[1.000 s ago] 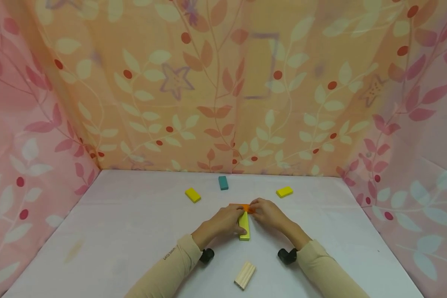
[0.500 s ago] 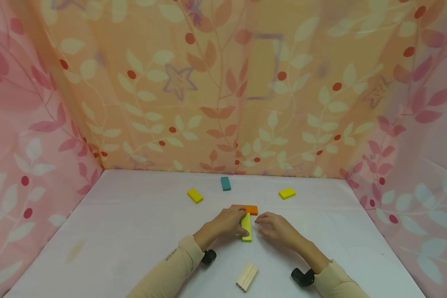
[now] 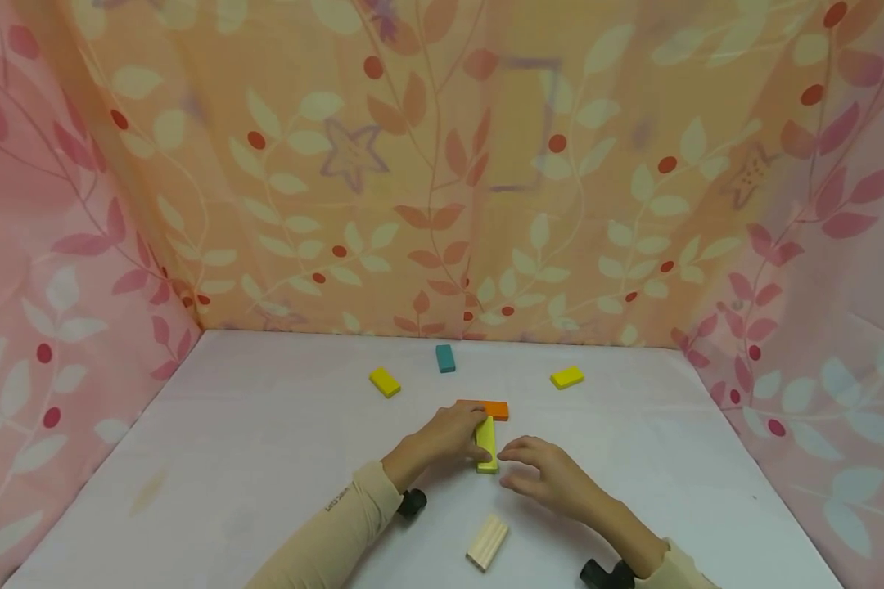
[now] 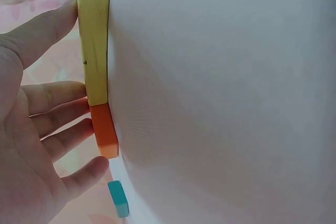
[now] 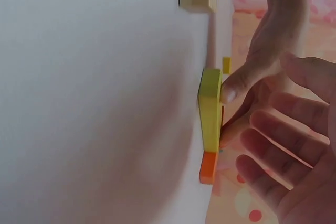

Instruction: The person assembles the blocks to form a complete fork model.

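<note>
A yellow-green wooden block (image 3: 486, 450) lies lengthwise on the white table, its far end against a crosswise orange block (image 3: 497, 411). Together they form a T. My left hand (image 3: 449, 433) is over their left side. In the left wrist view its thumb touches the yellow-green block (image 4: 94, 45), while fairly straight fingers rest along that block and the orange block (image 4: 104, 129). Just right of the blocks, my right hand (image 3: 548, 474) is held with its fingers spread and nothing in it. The right wrist view shows a gap between its fingers and the yellow-green block (image 5: 210, 114).
Farther back lie a yellow block (image 3: 385, 382) on the left, a teal block (image 3: 445, 358) and another yellow block (image 3: 567, 377) on the right. Pale plain wood (image 3: 488, 542) with lengthwise lines lies nearer me, between my forearms. Patterned cloth walls (image 3: 442, 204) enclose the table.
My right hand has let go of the orange block's right end and drawn back toward me, its fingers spreading. The left hand stays on the blocks.
</note>
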Motion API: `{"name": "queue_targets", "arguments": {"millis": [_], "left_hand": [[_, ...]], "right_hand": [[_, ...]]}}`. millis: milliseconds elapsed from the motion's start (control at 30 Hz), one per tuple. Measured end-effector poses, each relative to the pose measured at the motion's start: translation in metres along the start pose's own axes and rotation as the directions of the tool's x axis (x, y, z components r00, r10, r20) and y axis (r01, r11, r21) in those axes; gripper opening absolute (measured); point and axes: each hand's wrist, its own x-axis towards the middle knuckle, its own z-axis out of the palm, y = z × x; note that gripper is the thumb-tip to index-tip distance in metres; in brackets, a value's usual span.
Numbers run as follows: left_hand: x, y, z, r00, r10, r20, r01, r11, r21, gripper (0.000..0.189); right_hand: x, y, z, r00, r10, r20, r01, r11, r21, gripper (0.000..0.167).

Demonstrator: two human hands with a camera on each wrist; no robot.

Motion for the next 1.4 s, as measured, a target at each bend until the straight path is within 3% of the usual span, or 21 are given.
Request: {"name": "queue_targets", "arguments": {"millis": [200, 333, 733, 1167, 1400], "left_hand": [[0.002, -0.001, 0.002, 1.0, -0.006, 0.0, 0.006, 1.0, -0.002, 0.071], [0.002, -0.001, 0.002, 1.0, 0.0, -0.003, 0.0, 1.0, 0.002, 0.071], [0.0, 0.0, 0.001, 1.0, -0.003, 0.006, 0.003, 1.0, 0.026, 0.072], [-0.001, 0.0, 0.002, 1.0, -0.026, 0.015, 0.026, 1.0, 0.007, 0.072], [0.0, 0.001, 0.003, 1.0, -0.029, 0.012, 0.029, 1.0, 0.008, 0.071]], "right_hand": [[-0.006, -0.017, 0.004, 1.0, -0.017, -0.015, 0.016, 0.999, -0.029, 0.038], [-0.01, -0.026, 0.009, 0.997, -0.07, -0.014, 0.069, 0.996, -0.063, 0.041], [-0.015, -0.047, 0.019, 0.982, -0.073, 0.173, 0.112, 0.968, -0.227, 0.053], [-0.019, -0.06, 0.028, 0.959, 0.092, 0.269, -0.014, 0.96, -0.281, 0.052], [-0.02, -0.061, 0.03, 0.955, 0.106, 0.278, -0.022, 0.956, -0.291, 0.052]]}}
